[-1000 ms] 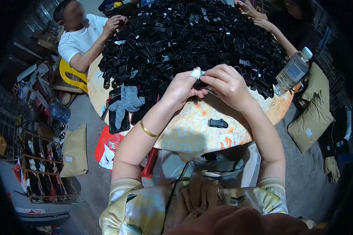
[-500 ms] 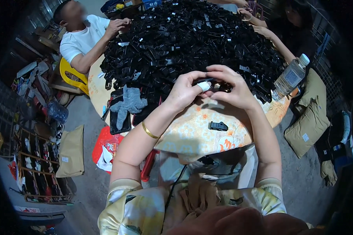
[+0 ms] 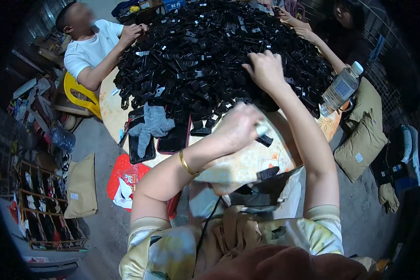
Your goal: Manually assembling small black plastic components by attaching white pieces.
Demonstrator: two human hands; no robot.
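A big heap of small black plastic parts (image 3: 196,56) covers most of a round table with a floral cloth (image 3: 238,163). My right hand (image 3: 266,70) is stretched out onto the near side of the heap, fingers bent down among the parts; what they hold is hidden. My left hand (image 3: 240,126), a gold bangle on its wrist and white tape on one finger, hovers over the table's near side, pinching one small black part (image 3: 265,139). Another single black part (image 3: 268,172) lies at the table's near edge.
A grey glove (image 3: 151,123) lies on dark flat phones (image 3: 175,137) left of my hands. A water bottle (image 3: 340,88) stands at the right edge. A person in white (image 3: 91,46) sits far left, another person (image 3: 336,32) far right. Tan sacks (image 3: 364,135) lie on the floor.
My hands were together working on one part near the heap. Now they have separated: the right hand has reached forward into the heap, and the left has dropped lower with the part.
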